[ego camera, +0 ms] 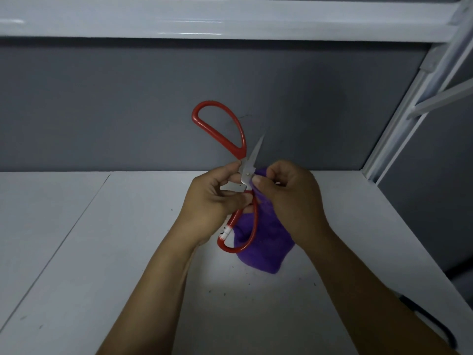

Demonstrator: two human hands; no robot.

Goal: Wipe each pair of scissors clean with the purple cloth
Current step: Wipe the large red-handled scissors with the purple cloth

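Red-handled scissors (pixel 220 126) are held wide open above the white table, one handle loop pointing up and away, the other hanging down toward me. One steel blade points up to the right. My left hand (pixel 212 203) grips the scissors around the pivot and the lower blade. My right hand (pixel 291 201) holds the purple cloth (pixel 263 242) and pinches it against the metal at the pivot. The cloth hangs down below both hands, behind the lower loop.
The white table (pixel 128 252) runs back to a grey wall panel (pixel 128 103). A white shelf (pixel 230 19) juts out overhead. A white metal frame (pixel 419 98) rises at the right. A dark object (pixel 430 321) lies by the table's right edge.
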